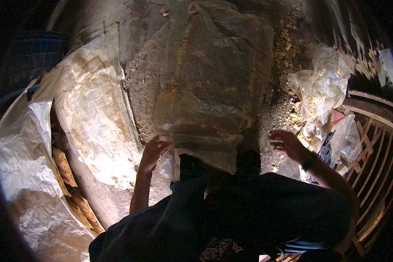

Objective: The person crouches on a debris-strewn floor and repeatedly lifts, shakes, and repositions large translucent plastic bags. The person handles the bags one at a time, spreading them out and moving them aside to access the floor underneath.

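Observation:
A large translucent plastic sheet [213, 75], stained brown and yellowish, stretches from my body to the far end of the floor. My left hand [155, 152] pinches its near left corner between thumb and fingers. Below that hand, a bit of clear plastic [168, 165] hangs beside my leg. To the right of the sheet, my right hand [288, 146] is held with its fingers apart and nothing in them. It wears a dark wristband [310, 160] and is nearest to the crumpled clear plastic on the right.
Another whitish plastic sheet [95, 121] lies on the left, with a silvery sheet [29, 147] draped over brown pieces [64, 167] beside it. A blue barrel [39, 55] stands far left. Crumpled clear plastic [327, 78] and a slatted wooden frame [373, 154] are on the right. Yellowish crumbs [294, 114] litter the floor.

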Motion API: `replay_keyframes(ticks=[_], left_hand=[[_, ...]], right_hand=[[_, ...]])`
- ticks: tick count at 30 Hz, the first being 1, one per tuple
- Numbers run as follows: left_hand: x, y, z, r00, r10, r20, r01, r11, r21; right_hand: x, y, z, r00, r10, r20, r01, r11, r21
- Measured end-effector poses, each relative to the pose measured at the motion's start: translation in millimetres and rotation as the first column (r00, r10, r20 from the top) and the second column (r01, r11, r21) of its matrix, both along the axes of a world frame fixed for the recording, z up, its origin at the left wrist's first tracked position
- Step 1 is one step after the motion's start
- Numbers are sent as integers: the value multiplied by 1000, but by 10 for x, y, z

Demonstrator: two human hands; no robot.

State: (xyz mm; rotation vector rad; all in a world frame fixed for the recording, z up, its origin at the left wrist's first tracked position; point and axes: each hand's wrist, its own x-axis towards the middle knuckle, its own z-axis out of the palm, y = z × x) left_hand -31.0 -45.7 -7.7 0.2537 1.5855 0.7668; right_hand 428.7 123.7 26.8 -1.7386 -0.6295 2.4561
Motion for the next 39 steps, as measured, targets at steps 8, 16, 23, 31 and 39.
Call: replay_keyframes(ticks=[8, 16, 23, 31, 39], left_hand=[[-9, -37, 172, 999, 42, -22, -43, 998, -55], [-560, -72, 465, 993, -25, -113, 2, 980, -197], [-610, -352, 438, 988, 154, 13, -147, 966, -213], [-671, -587, 265, 898, 391, 201, -322, 897, -304], [-566, -521, 303, 917, 349, 194, -321, 933, -162]], right_hand=[[-225, 1296, -127, 976, 204, 70, -215, 879, 425], [-984, 2451, -505, 469, -160, 869, -833, -405, 376], [-2212, 2766, -591, 560, -172, 811, -644, -706, 295], [-2217, 3283, -1028, 506, -20, 862, -734, -536, 418], [-2224, 3586, -1072, 673, -328, 663, -680, -627, 379]])
